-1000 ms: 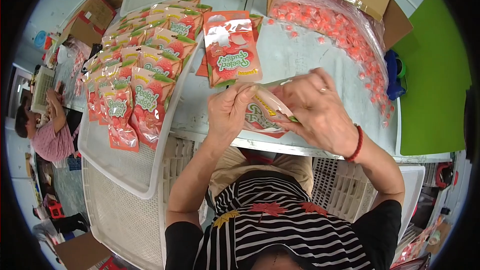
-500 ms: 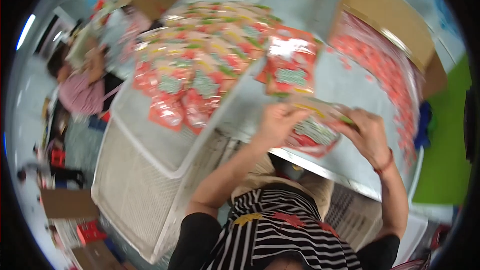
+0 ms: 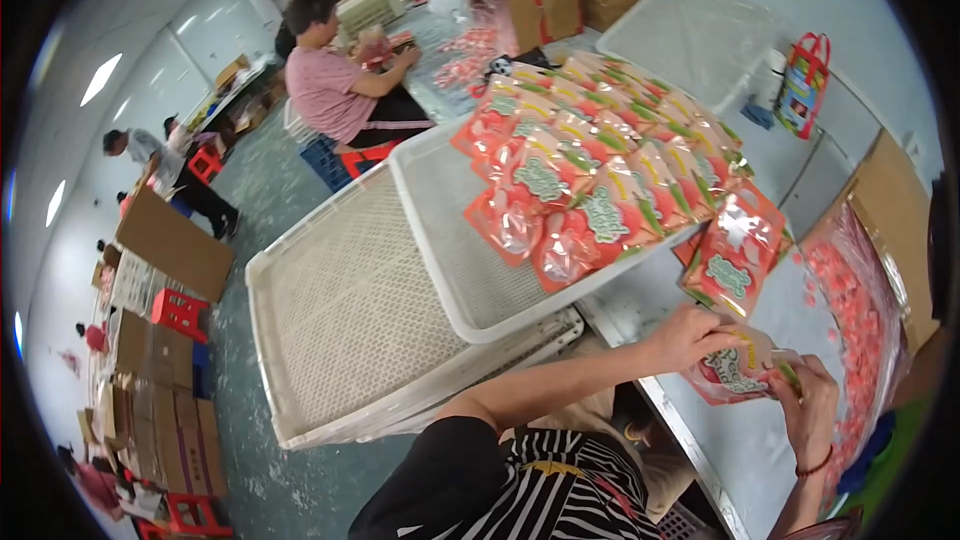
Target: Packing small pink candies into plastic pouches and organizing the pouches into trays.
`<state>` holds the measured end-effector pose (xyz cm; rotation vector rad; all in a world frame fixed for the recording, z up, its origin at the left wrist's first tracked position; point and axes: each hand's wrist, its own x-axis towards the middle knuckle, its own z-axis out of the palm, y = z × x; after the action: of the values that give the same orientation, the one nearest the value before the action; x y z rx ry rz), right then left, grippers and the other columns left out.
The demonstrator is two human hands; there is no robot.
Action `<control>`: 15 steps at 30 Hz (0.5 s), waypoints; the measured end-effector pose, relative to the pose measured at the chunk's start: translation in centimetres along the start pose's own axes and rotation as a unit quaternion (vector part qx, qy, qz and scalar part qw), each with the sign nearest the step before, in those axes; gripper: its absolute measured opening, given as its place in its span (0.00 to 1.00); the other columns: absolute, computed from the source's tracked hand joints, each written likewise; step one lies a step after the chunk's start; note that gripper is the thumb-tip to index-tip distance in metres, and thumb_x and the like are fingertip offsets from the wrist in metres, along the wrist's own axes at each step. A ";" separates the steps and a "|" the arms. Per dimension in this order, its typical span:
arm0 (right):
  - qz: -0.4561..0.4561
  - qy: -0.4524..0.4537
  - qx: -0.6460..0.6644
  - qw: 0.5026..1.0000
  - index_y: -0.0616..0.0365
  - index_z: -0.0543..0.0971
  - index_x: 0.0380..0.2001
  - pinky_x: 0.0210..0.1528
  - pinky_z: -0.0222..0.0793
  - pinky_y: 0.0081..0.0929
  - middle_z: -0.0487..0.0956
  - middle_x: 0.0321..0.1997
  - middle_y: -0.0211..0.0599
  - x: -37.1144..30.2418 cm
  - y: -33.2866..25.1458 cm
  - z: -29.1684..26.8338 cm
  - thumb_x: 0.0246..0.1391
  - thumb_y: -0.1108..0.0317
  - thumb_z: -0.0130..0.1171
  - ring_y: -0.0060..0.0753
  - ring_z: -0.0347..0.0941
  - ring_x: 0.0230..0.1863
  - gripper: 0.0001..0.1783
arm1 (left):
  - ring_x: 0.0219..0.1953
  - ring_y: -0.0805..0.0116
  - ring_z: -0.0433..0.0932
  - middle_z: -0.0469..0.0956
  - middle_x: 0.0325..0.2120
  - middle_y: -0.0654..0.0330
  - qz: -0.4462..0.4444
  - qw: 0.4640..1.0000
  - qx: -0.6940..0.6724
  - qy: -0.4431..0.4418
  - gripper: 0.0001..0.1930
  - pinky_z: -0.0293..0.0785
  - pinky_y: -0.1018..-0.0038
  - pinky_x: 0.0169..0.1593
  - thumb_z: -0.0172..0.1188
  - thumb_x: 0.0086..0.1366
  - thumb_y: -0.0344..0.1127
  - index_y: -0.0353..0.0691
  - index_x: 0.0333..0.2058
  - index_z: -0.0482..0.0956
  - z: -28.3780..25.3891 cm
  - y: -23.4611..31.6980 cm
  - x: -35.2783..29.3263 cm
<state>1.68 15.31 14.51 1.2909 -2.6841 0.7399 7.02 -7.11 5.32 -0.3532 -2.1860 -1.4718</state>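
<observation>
Between my two hands is a red and beige printed plastic pouch (image 3: 727,375), held above the metal table (image 3: 690,405). My left hand (image 3: 688,338) is closed in a pinch on its upper left edge. At the right edge, my right hand (image 3: 812,405) grips the pouch with fingers and thumb. Whether the pouch's mouth is sealed, I cannot tell. Just beyond my left hand lies a small stack of similar pouches (image 3: 735,250). Many more pouches (image 3: 600,165) are heaped in a white plastic tray (image 3: 440,285) to the left.
Small pink wrapped pieces (image 3: 850,310) spill from a lined cardboard box (image 3: 885,230) at the right. A white mesh crate (image 3: 340,300) stands below the tray. A person in a pink shirt (image 3: 325,95) sits at another table. Cartons (image 3: 175,410) and red stools (image 3: 182,315) line the left.
The view has swung to the left, so the tray, table and my hands appear farther right. Both hands still hold the same pouch.
</observation>
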 end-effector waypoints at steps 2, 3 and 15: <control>0.063 -0.015 0.079 0.995 0.66 0.79 0.31 0.26 0.66 0.33 0.74 0.25 0.43 -0.3 -1.4 -0.5 0.43 0.69 0.66 0.38 0.71 0.22 0.13 | 0.18 0.78 0.69 0.72 0.16 0.56 -0.041 0.999 -0.021 -0.013 0.14 0.65 0.72 0.24 0.59 0.63 0.41 0.35 0.38 0.80 -0.8 0.0 0.2; 0.063 -0.074 0.086 0.992 0.67 0.79 0.31 0.26 0.69 0.28 0.76 0.26 0.42 0.1 -2.3 -1.4 0.41 0.73 0.68 0.33 0.72 0.24 0.13 | 0.19 0.78 0.68 0.71 0.16 0.56 -0.049 0.997 -0.055 -0.021 0.13 0.63 0.72 0.23 0.59 0.63 0.40 0.35 0.38 0.80 -1.1 0.2 0.1; 0.160 0.030 0.326 0.931 0.68 0.79 0.28 0.25 0.69 0.20 0.75 0.21 0.31 0.4 -2.6 0.3 0.46 0.78 0.64 0.18 0.72 0.25 0.05 | 0.34 0.85 0.69 0.79 0.31 0.70 -0.140 0.930 -0.340 -0.031 0.11 0.68 0.82 0.40 0.53 0.67 0.35 0.33 0.39 0.79 -2.1 1.7 -0.9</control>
<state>3.43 13.48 15.43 0.8715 -2.7222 1.7922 9.10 -8.30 6.87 -0.3181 -1.7520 -2.3964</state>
